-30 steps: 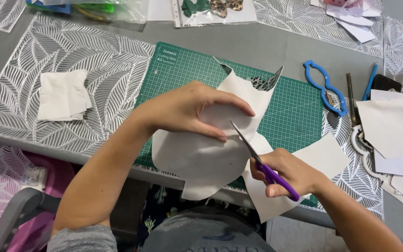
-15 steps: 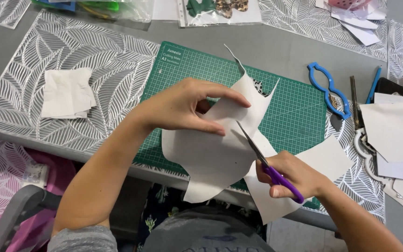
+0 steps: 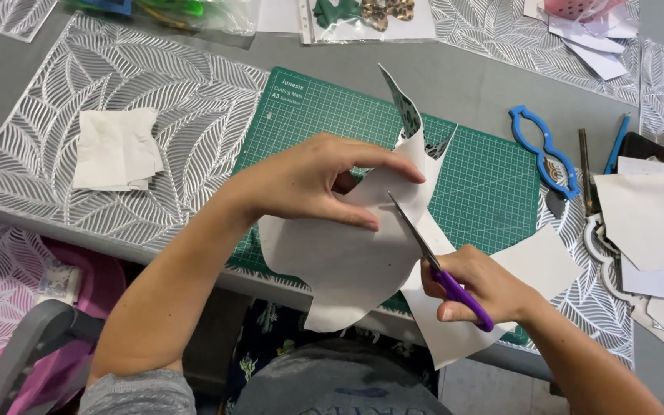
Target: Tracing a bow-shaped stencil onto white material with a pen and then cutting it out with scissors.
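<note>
Grey and crowded, the bench (image 3: 463, 77) carries silver leaf-pattern placemats (image 3: 117, 84) and a green cutting mat (image 3: 493, 192) with a white grid, set in front of the person. Above the mat's near edge the left hand (image 3: 309, 180) holds up a large pale sheet (image 3: 340, 261) — thumb underneath, fingers (image 3: 393, 165) curled over the top, pinching the sheet near its upper edge. The sheet's top curls upward into narrow points whose underside shows a dark spotted print. Its lower part hangs past the bench edge toward the person's lap.

The right hand (image 3: 478, 284) is closed around the purple handles of a pair of scissors (image 3: 428, 250); the blades point up and to the left and meet the right edge of the sheet just below the left thumb. How far the blades stand apart cannot be told. Below the right hand lies another pale cut piece (image 3: 539, 265), partly on the mat and partly over the bench edge.

To the left, on a placemat, rests a small stack of white fabric squares (image 3: 117, 150), well apart from both hands. To the right of the mat lies a blue plastic template (image 3: 543, 150) with two openings, and beside it a blue pen (image 3: 618, 142) and more pale paper sheets (image 3: 647, 223). Along the far edge sit clear plastic bags (image 3: 363, 15) with small items inside — green and spotted shapes. At lower left a pink and grey chair (image 3: 32, 330) shows beneath the bench.
</note>
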